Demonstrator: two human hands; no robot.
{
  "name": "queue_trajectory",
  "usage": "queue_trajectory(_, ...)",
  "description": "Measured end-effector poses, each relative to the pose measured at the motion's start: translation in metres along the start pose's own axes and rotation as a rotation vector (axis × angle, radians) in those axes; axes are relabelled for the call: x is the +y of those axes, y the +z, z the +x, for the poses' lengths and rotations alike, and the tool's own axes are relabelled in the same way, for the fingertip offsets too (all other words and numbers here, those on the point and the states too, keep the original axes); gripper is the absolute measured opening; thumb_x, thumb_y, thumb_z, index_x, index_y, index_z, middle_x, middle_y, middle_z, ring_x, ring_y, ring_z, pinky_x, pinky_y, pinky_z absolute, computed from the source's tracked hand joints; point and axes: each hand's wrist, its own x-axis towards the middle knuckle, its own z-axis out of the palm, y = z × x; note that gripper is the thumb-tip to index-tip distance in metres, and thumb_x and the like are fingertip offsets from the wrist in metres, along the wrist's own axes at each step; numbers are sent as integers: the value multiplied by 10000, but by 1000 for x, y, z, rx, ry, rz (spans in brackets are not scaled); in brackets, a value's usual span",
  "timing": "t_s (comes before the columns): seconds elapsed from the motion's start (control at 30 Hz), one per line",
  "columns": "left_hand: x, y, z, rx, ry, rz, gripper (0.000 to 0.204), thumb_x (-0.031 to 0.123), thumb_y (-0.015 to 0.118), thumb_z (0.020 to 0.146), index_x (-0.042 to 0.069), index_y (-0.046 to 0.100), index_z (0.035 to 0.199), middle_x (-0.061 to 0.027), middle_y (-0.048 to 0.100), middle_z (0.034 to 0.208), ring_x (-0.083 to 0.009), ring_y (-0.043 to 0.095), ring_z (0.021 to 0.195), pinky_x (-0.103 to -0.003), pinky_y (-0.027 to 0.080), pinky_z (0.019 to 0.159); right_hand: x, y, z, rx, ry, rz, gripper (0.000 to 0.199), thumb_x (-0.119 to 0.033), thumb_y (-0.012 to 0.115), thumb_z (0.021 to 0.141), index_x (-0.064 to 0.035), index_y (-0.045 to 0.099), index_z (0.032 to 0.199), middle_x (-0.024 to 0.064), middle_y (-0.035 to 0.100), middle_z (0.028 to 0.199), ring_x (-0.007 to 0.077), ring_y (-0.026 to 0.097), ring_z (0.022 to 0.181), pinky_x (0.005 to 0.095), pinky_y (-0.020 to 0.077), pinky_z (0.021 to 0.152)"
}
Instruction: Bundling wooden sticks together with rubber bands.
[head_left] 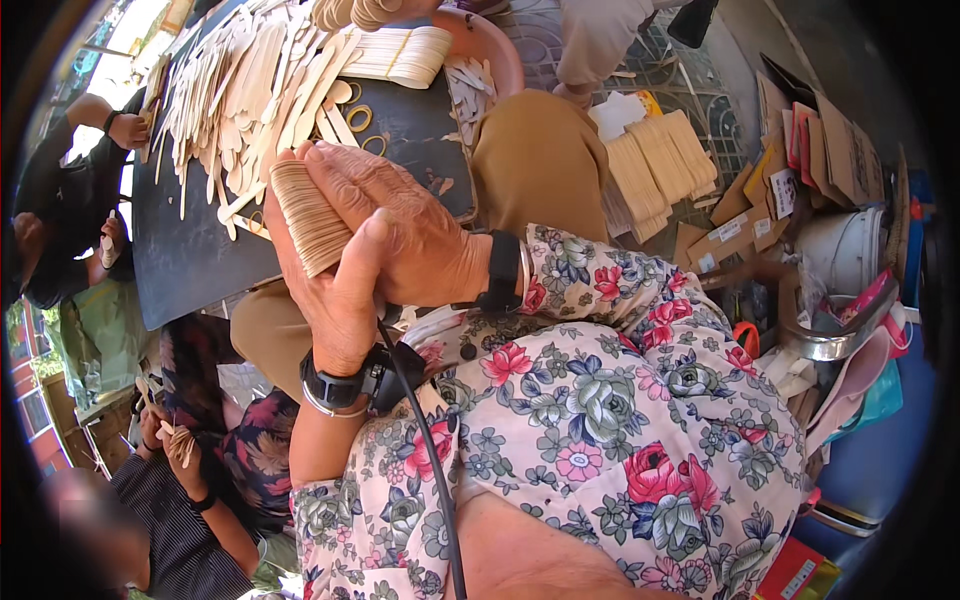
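Note:
Between my two hands sits a thick stack of flat wooden sticks [308, 220], with their edges showing in a tight row. My left hand [335, 315] wraps the stack from below and from the left. Across its right side lies my right hand [415, 225], fingers pressed together against the sticks. The far part of the stack is hidden under the fingers. Just beyond, a heap of loose wooden sticks and spoons [240, 90] covers the dark table [200, 260]. Several yellow rubber bands [359, 118] lie near my fingers.
Behind the bands is a banded bundle of sticks [400, 55], beside a pink basin [497, 45] holding scraps. More stacked sticks [655, 165] rest on the floor at right, near cardboard boxes [745, 215]. Other people's hands [180, 445] hold sticks at left.

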Motion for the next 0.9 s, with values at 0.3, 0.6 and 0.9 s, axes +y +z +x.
queue_trajectory(0.3, 2, 6, -4, 31, 117, -55, 738, 173, 573, 932, -37, 157, 1505, -208, 294, 1525, -286, 293, 1405, -398, 212, 1159, -8, 12, 1, 64, -17, -19, 731, -216, 637, 831, 71, 324, 1426, 261, 436, 1372, 411, 453, 1258, 485, 355, 1067)
queue_trajectory(0.6, -5, 6, -1, -1, 189, 42, 711, 267, 516, 976, -47, 151, 1500, -208, 307, 1519, -287, 306, 1397, -395, 223, 1154, -4, 14, -3, 77, -39, -114, 672, -225, 567, 864, 49, 332, 1431, 254, 438, 1365, 394, 465, 1230, 475, 365, 1036)
queue_trajectory(0.9, -3, -4, 1, -63, 168, 106, 852, 330, 635, 905, -24, 145, 1504, -213, 335, 1495, -292, 359, 1364, -397, 282, 1126, 5, 11, -7, 47, -10, -41, 663, -222, 568, 865, 29, 344, 1437, 247, 483, 1323, 388, 493, 1202, 474, 387, 1021)
